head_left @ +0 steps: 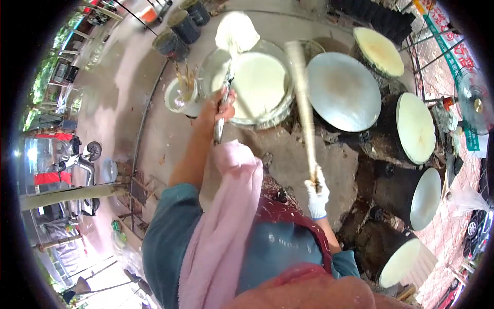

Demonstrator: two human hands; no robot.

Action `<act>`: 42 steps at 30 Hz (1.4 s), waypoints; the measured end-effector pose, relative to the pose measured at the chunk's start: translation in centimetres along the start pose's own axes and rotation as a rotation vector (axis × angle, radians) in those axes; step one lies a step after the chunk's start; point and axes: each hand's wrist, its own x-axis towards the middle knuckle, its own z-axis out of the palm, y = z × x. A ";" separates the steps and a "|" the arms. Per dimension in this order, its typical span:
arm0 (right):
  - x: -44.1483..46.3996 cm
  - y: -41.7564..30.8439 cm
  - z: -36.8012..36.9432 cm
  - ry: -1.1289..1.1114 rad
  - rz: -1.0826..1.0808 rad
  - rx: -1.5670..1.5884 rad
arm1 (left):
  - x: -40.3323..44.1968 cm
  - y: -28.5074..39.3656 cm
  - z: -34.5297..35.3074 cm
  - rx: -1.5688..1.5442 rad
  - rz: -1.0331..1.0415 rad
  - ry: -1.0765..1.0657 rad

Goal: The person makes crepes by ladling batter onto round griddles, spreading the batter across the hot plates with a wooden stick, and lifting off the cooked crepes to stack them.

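My bare left hand (222, 105) is wrapped round the handle of a ladle (235, 33), whose head is coated in pale batter. The ladle is raised over the rim of a wide basin (208, 69) of pale green batter (257, 85). In a white glove, my right hand (316, 193) grips the lower end of a long wooden stick (304, 103). That stick slants up between the basin and a large round grey pan (343, 91); its far end is blurred. A white bucket (180, 95) holding several sticks stands left of the basin.
Several round pans curve down the right side, among them one with a pale sheet (416, 129) and a bare grey one (426, 198). Dark buckets (184, 27) stand at the upper left. A fan (476, 105) is at the far right, and a scooter (77, 164) at the left.
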 end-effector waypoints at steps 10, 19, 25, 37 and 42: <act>7.8 1.3 0.0 0.439 0.030 0.109 | 14.2 5.2 -0.9 0.204 -0.098 0.123; 10.8 4.2 -10.9 0.664 0.287 0.140 | 23.3 1.2 13.4 0.031 -0.417 -0.246; 17.0 2.6 -17.5 0.535 0.252 -0.254 | 30.2 -10.9 21.7 0.124 -0.546 -0.279; 24.0 7.4 -16.3 0.526 0.052 -0.333 | 31.0 -23.4 25.4 0.740 -0.029 0.233; 26.6 2.3 -12.8 0.394 0.360 -0.249 | 29.3 -18.3 18.9 0.782 0.358 0.210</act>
